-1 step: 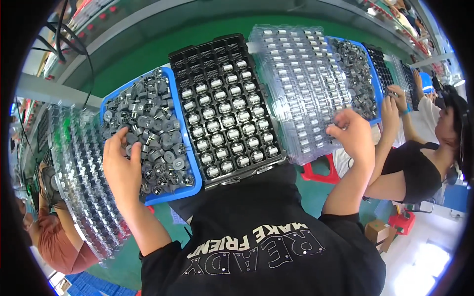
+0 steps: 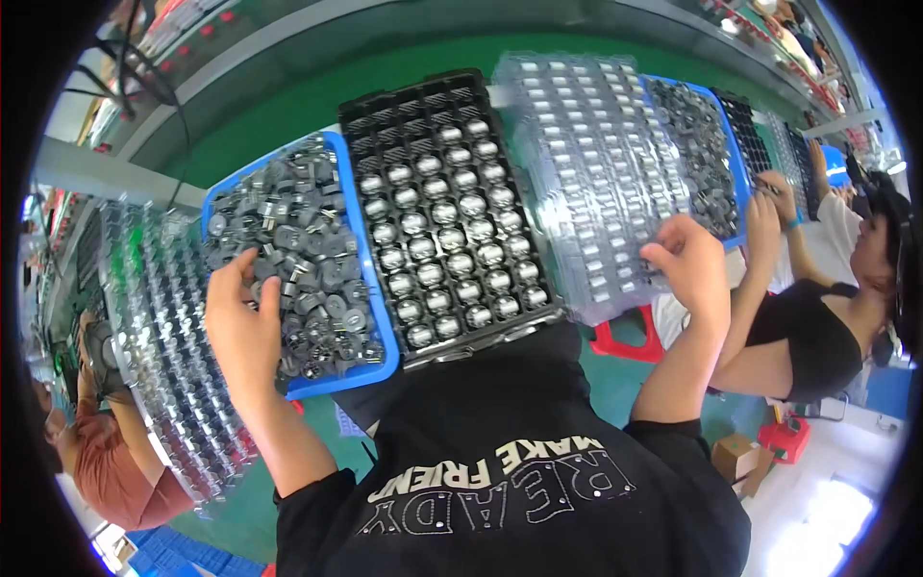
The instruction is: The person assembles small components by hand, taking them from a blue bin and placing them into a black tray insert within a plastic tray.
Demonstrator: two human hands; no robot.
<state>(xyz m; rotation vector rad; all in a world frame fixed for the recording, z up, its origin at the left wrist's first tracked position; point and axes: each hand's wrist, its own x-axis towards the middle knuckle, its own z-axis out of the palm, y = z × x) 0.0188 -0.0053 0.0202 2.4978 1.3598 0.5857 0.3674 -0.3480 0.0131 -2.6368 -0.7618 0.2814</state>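
Note:
My left hand (image 2: 240, 322) reaches over the near-left side of a blue bin (image 2: 385, 332) heaped with small grey round parts (image 2: 308, 226) that have metal pins. Its thumb and forefinger are apart among the parts, and I see nothing gripped. My right hand (image 2: 694, 274) hangs over the near right of a stack of clear plastic trays (image 2: 586, 192) filled with rows of silvery parts. The fingers there are curled in toward the thumb; what they hold, if anything, is hidden. Between the hands lies a black compartment tray (image 2: 409, 125) with shiny metal parts in most pockets.
Another clear tray stack (image 2: 173, 356) stands at left, beside a person in a brown top (image 2: 125, 471). On the right, a co-worker in black (image 2: 812, 337) handles something near a second blue bin (image 2: 738, 183). A red stool (image 2: 630, 337) stands below the trays.
The whole view has shifted slightly, moving the bin and black tray a little rightward in the picture. Both hands keep nearly the same pose and place.

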